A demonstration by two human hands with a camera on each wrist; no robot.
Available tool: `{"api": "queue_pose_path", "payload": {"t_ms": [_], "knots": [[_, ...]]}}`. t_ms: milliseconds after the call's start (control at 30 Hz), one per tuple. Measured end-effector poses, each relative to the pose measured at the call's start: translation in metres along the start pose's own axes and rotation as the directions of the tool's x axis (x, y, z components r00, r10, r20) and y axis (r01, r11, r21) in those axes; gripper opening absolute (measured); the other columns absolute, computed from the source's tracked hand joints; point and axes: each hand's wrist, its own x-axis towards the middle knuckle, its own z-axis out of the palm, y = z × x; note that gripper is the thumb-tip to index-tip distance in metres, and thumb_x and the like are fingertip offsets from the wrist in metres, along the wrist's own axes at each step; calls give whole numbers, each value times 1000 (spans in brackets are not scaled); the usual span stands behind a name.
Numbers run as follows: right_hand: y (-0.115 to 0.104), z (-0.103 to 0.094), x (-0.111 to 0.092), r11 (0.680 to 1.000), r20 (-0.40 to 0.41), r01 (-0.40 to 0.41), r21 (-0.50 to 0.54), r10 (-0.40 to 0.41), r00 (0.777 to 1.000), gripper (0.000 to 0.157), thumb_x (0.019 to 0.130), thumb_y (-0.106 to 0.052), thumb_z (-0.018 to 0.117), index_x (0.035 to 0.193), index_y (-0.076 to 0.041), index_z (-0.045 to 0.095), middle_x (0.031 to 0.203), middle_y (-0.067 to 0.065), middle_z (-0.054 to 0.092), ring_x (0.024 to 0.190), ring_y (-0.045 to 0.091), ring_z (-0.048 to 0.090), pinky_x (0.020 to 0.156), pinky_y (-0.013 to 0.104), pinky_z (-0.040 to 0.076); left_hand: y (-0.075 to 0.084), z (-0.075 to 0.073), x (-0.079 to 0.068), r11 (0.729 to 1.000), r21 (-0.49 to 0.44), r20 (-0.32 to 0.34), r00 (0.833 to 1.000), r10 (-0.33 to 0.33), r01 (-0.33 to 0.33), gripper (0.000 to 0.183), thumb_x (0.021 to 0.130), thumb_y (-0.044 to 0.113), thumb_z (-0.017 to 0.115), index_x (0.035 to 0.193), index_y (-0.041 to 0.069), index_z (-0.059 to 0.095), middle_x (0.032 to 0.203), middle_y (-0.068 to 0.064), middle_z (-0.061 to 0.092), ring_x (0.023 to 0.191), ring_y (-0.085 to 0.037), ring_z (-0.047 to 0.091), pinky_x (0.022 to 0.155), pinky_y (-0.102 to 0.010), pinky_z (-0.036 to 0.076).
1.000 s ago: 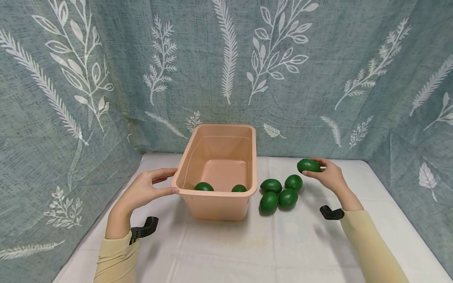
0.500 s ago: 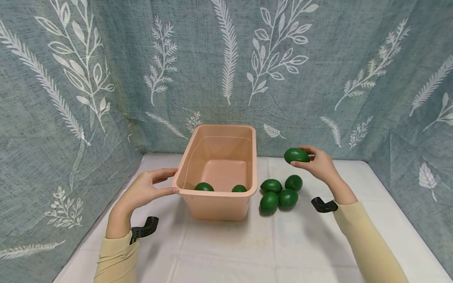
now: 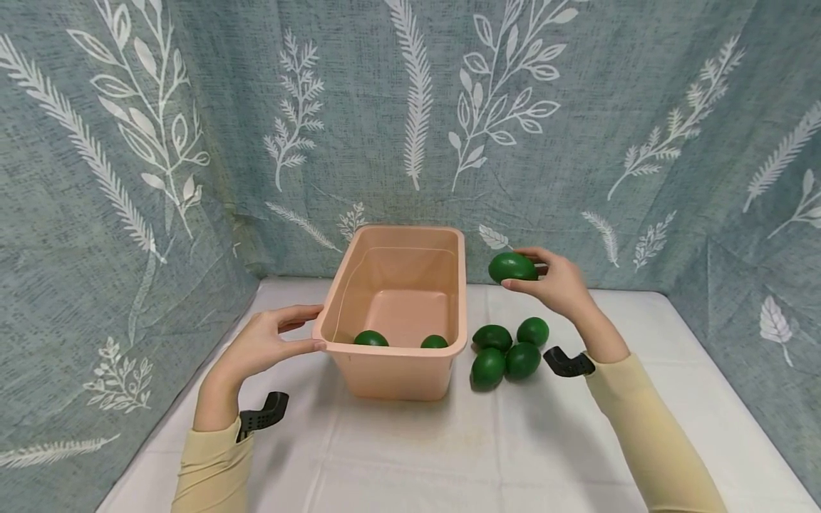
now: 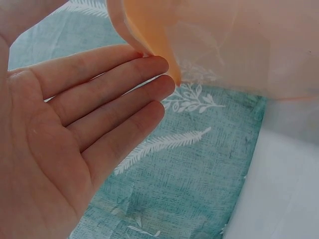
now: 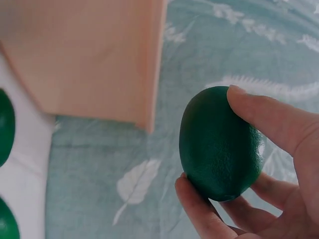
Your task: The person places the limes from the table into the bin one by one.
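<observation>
My right hand [image 3: 556,285] holds a dark green lime [image 3: 511,266] above the table, right of the peach plastic bin [image 3: 400,372]. The right wrist view shows the pebbly, egg-shaped lime [image 5: 219,144] between thumb and fingers. My left hand [image 3: 261,343] touches the bin's left rim and near corner. In the left wrist view its fingers [image 4: 114,89] are straight, their tips at the rim. Two limes, one at the left [image 3: 370,338] and one at the right [image 3: 434,342], show inside the bin; its near wall partly hides them.
Several more limes [image 3: 522,360] lie clustered on the white-covered table [image 3: 410,456], just right of the bin. A blue-green cloth [image 3: 359,107] with white leaf prints hangs behind and at both sides.
My right hand has carried its lime leftward and upward, closer to the bin, passing behind the cluster. The left hand and the bin have stayed in place.
</observation>
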Motion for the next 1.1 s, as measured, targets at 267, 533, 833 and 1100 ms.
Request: {"api": "queue_pose_path", "payload": {"t_ms": [267,533,833,1100], "knots": [[-30,8,8,999,2,43,34,-43,999,74,77,-50,74,140,-22,47,135,9,52,120,32,52,86,46,55,-3,0,1,1000,10,1,1000,19,-19,63,82,41,73,134,12,55,134,-9,56,124,-36,52,103,-49,46],[-59,20,20,993,41,94,71,-97,994,70,78,-44,76,138,-22,49,134,7,53,117,29,55,85,43,56,-1,-1,1,1000,-5,6,1000,4,-3,64,81,42,74,134,13,55,134,-8,56,124,-34,51,104,-47,45],[-83,35,26,985,82,127,114,-137,987,66,77,-42,77,134,-21,53,127,7,56,116,27,56,85,42,56,-1,0,1,1000,-11,8,1000,0,0,63,81,42,73,134,13,55,134,-9,56,125,-34,51,105,-49,44],[-96,52,33,976,101,167,137,-182,978,65,77,-38,79,134,-21,54,123,7,59,110,26,57,82,39,57,-1,0,1,1000,-17,10,1000,8,-8,63,82,41,73,135,13,54,134,-9,56,125,-35,50,105,-49,44]]}}
